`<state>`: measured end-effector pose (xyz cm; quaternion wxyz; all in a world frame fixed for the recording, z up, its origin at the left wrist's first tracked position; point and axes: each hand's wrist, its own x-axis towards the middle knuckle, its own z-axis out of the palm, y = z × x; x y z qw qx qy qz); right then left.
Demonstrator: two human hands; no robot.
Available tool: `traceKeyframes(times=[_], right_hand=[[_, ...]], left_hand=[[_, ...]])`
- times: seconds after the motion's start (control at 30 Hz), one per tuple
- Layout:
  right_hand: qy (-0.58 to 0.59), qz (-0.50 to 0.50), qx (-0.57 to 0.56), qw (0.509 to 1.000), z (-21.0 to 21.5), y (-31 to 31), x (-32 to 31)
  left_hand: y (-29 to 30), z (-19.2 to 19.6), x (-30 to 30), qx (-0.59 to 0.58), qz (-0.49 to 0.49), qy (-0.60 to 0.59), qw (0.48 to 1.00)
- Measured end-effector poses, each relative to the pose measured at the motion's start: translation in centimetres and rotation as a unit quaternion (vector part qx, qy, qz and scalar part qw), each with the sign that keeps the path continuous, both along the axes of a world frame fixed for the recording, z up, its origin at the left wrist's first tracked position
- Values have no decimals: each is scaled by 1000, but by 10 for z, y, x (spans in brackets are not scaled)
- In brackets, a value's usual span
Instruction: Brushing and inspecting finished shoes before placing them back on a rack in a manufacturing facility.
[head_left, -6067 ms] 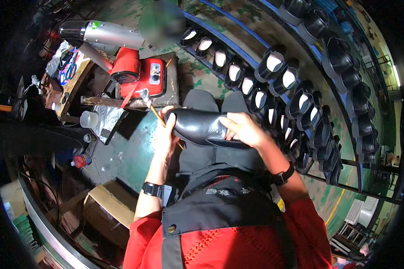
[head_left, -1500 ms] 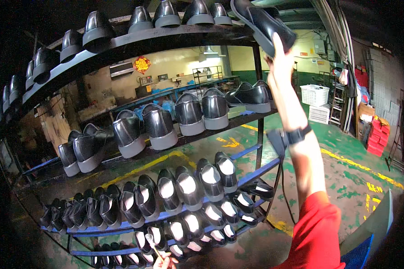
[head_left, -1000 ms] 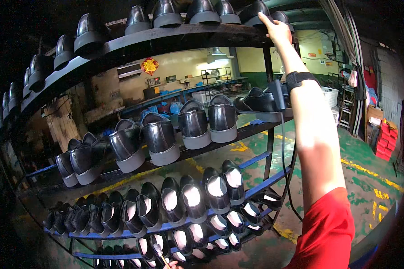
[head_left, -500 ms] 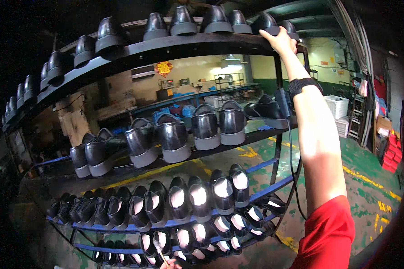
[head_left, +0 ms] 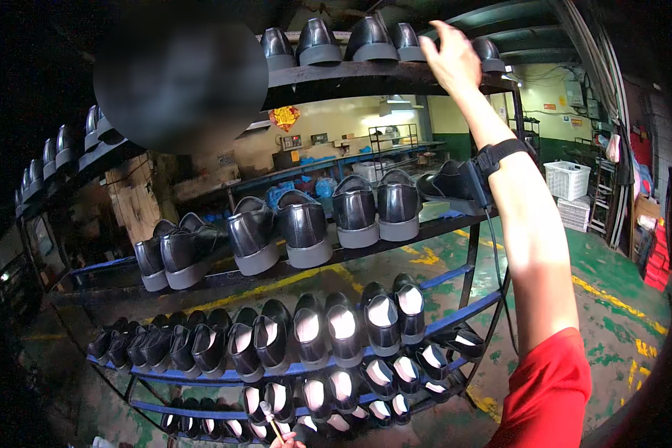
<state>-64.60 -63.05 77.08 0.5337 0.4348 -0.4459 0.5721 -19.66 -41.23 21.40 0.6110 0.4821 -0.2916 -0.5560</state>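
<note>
My right hand (head_left: 454, 61) is raised to the top shelf of a shoe rack, its thumb and fingers apart. It is between a black shoe (head_left: 408, 43) on its left and another black shoe (head_left: 490, 55) on its right. The hand covers whatever stands directly behind it, and no held thing shows. Low in the view, part of my left hand (head_left: 287, 441) is closed on the thin wooden handle of a small brush (head_left: 269, 415) with a pale tip. The brush points up in front of the lower shoes.
More black shoes (head_left: 305, 228) stand on the middle shelf. Lower tiers with blue bars (head_left: 366, 354) hold several shoes with pale insoles. A black cord hangs from a dark device (head_left: 476, 184) at my right wrist. White crates (head_left: 567, 181) and red boxes (head_left: 656, 257) stand at right. A blurred disc covers the upper left.
My right hand has lifted from the top shelf's edge, fingers now stretched upward over the spot where a shoe stood visible. The view has shifted slightly. My left hand still holds the brush.
</note>
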Motion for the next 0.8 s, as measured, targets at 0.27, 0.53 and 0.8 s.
traceKeyframes(times=[0.27,0.53,0.8], right_hand=[[-162,16,202,966,10,-10,40],[-144,61,-37,987,20,34,28],[-11,394,-193,899,-169,164,51]], left_hand=[[13,12,5,7,4,48,999],[25,6,25,24,20,25,999],[38,-29,44,-41,-72,110,991]])
